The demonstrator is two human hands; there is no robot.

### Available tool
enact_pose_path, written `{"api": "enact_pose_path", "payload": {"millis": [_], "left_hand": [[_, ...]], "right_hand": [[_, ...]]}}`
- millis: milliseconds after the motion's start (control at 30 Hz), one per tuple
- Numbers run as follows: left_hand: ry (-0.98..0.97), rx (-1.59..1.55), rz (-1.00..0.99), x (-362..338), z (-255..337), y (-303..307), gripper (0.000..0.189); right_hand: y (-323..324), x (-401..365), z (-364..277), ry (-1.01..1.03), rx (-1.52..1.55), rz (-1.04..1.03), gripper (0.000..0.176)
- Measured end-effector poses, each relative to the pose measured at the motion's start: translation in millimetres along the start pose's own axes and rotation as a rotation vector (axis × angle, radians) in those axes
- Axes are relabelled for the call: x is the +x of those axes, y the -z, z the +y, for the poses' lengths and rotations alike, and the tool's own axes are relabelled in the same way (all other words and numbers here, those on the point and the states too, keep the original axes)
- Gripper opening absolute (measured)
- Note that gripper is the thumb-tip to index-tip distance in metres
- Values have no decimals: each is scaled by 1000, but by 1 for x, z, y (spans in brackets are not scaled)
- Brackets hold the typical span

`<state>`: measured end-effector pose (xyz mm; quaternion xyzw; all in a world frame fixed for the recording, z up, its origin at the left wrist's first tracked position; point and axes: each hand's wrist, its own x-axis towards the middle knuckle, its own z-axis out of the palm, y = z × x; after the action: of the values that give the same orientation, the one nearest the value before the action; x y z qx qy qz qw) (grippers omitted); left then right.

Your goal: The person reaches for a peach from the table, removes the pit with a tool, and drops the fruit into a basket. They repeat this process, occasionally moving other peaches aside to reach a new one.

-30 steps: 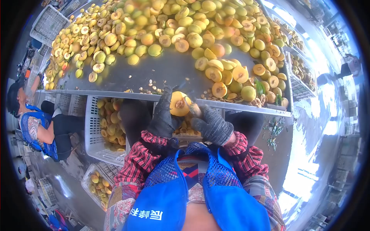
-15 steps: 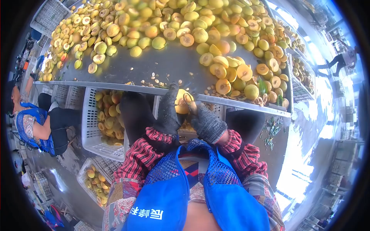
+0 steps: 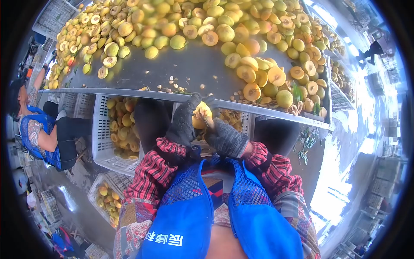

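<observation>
A yellow peach with its cut flesh facing up is held at the table's front edge. My left hand, in a dark glove, is closed around its left side. My right hand, in a grey knit glove, is closed on a slim small hand tool. The tool's tip meets the peach's cut face; its exact kind is hard to make out. Just beyond, loose pits and scraps lie on the metal table. Halved and whole peaches are heaped farther back and to the right.
Under the table edge stands a white crate of peach halves, with more halves between my knees. Another crate sits lower left. A co-worker in a blue vest sits at left. Leaves litter the floor at right.
Both hands have drawn slightly toward me and left with the peach. The tool has shifted from the peach's right side onto its cut face, and my right hand has turned inward.
</observation>
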<state>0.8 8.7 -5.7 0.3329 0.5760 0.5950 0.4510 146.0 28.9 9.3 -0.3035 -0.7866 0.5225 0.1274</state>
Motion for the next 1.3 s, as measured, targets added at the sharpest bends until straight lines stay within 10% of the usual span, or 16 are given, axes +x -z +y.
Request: {"api": "enact_pose_path", "payload": {"millis": [67, 133, 233, 700, 767, 800, 867, 967, 1033, 1167, 1300], "left_hand": [[-54, -32, -16, -1, -9, 11, 16], [-487, 781, -305, -15, 61, 10, 14], [-560, 746, -548, 16, 3, 35, 41], [-256, 666, -374, 0, -29, 40, 24], [-241, 683, -379, -3, -30, 40, 22], [-341, 665, -310, -5, -34, 39, 19], [-439, 645, -238, -8, -37, 38, 17], [-171, 488, -197, -11, -30, 31, 23], [227, -296, 13, -15, -9, 15, 25], [36, -166, 188, -13, -15, 6, 30], [-9, -695, -29, -8, -30, 4, 28]], "right_hand": [[1, -2, -3, -22, 22, -47, 21], [0, -1, -2, -47, -14, -95, 22], [2, 2, -4, -62, -101, -192, 23], [-9, 4, 12, -91, 84, -328, 20], [-15, 6, 29, 609, -482, -303, 19], [-13, 5, 22, 608, -482, -304, 19], [-8, 3, 1, -159, 409, -433, 17], [-13, 2, 0, -553, 783, -394, 18], [-15, 0, -7, -560, 918, -366, 18], [-20, 1, -1, -598, 1242, -336, 25], [-23, 0, 6, -506, 1448, -385, 29]]}}
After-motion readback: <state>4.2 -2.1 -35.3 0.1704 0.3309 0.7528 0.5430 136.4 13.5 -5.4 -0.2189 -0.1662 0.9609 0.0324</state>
